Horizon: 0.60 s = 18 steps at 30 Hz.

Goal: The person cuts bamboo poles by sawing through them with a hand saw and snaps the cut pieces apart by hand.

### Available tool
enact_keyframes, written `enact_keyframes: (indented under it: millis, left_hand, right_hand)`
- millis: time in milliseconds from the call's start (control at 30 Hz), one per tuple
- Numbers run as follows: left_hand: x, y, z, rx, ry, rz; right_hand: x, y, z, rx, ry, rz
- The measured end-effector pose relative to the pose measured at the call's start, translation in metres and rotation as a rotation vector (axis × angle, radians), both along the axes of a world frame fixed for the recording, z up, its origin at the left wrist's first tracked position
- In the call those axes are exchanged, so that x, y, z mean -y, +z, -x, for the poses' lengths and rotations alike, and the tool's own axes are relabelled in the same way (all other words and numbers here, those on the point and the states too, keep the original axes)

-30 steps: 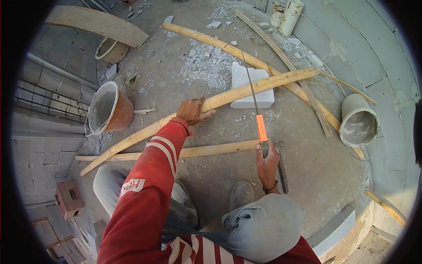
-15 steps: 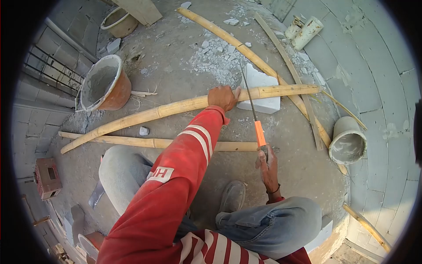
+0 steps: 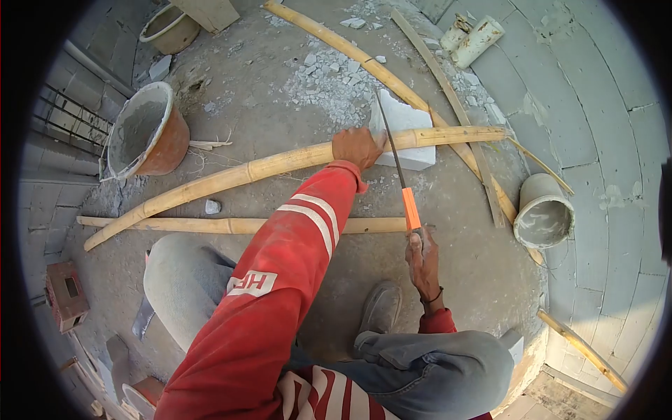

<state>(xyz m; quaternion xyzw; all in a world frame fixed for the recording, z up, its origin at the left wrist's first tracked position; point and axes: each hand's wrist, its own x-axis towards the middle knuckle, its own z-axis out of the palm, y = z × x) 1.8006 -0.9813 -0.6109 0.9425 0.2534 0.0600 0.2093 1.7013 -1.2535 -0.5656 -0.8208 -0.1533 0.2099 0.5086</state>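
A long curved bamboo pole point(image 3: 266, 166) runs from the lower left up to the right, its right part resting over a white block point(image 3: 409, 157). My left hand point(image 3: 357, 147) grips the pole just left of the block. In my right hand point(image 3: 423, 262) is the dark handle of a saw with an orange part point(image 3: 411, 206). The thin saw blade points up and away from me and crosses the pole just right of my left hand. Whether the teeth touch the bamboo cannot be made out.
Another bamboo piece point(image 3: 245, 225) lies nearer me. Behind the block, a bamboo pole point(image 3: 336, 43) crosses a thin wooden strip point(image 3: 437, 73). Buckets stand at the left point(image 3: 164, 143) and right point(image 3: 542, 220). White rubble point(image 3: 332, 80) lies beyond; a grey wall point(image 3: 602, 168) bounds the right.
My left hand has moved right along the pole, close to the block and the saw. The saw blade stays across the pole, now nearer my left hand. The view has shifted.
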Motion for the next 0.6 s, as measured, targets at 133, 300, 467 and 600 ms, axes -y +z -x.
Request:
enact_keyframes:
  millis: [133,300,467,600]
  left_hand:
    - [-0.006,0.000,0.005,-0.075,-0.027,-0.037]
    - [-0.004,0.010,0.005,-0.142,-0.029,-0.056]
    - [-0.005,0.002,0.004,-0.125,-0.050,-0.111]
    - [-0.002,-0.001,0.004,-0.141,-0.055,-0.127]
  right_hand:
    - [0.014,-0.026,-0.006,0.146,0.097,0.024]
    - [0.017,-0.020,-0.009,-0.149,0.032,0.011]
    - [0.042,-0.037,-0.011,-0.011,0.059,-0.051]
    - [0.037,-0.036,-0.016,0.002,0.067,-0.028]
